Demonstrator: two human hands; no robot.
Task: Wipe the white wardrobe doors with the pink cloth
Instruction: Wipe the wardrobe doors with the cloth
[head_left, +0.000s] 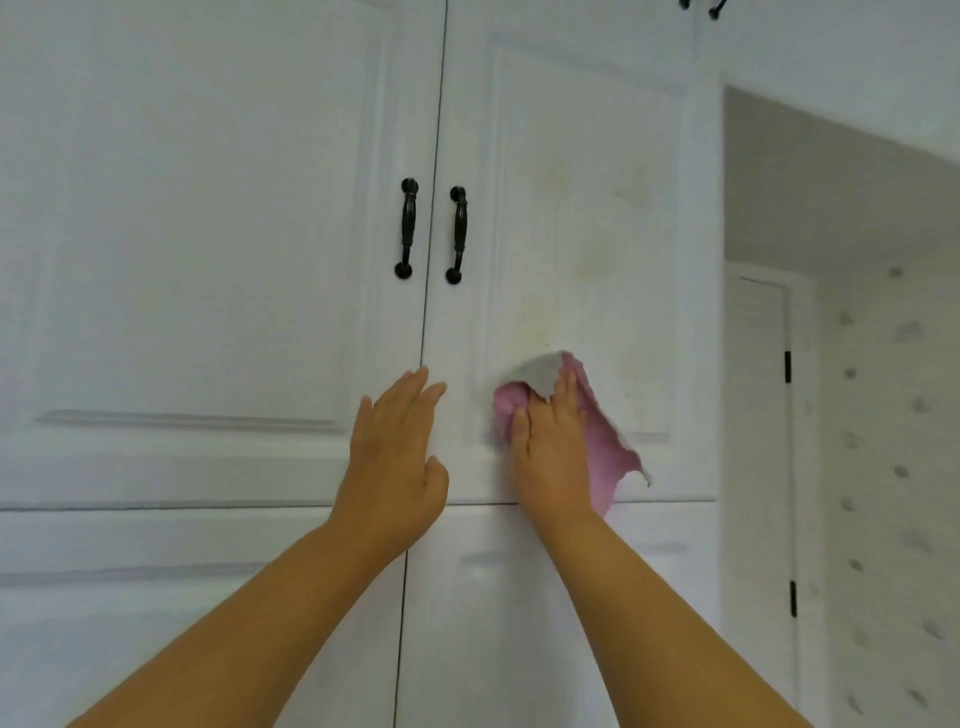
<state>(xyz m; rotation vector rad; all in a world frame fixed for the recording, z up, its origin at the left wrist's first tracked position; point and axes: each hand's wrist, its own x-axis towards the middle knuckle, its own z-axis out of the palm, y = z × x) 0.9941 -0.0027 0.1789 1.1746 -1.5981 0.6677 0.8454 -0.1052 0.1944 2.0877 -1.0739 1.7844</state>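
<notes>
Pink cloth (605, 452) lies flat against the lower part of the right wardrobe door (587, 218), pinned there by your right hand (553, 447), fingers straight. Your left hand (395, 457) rests released, palm on the door seam, holding nothing. Two black handles (407, 228) sit above; faint yellowish marks show on the right panel.

I see both my bare forearms reaching up mid-frame; left hand (397, 457) flat, fingers straight; right hand (553, 457) likewise spread flat.
</notes>
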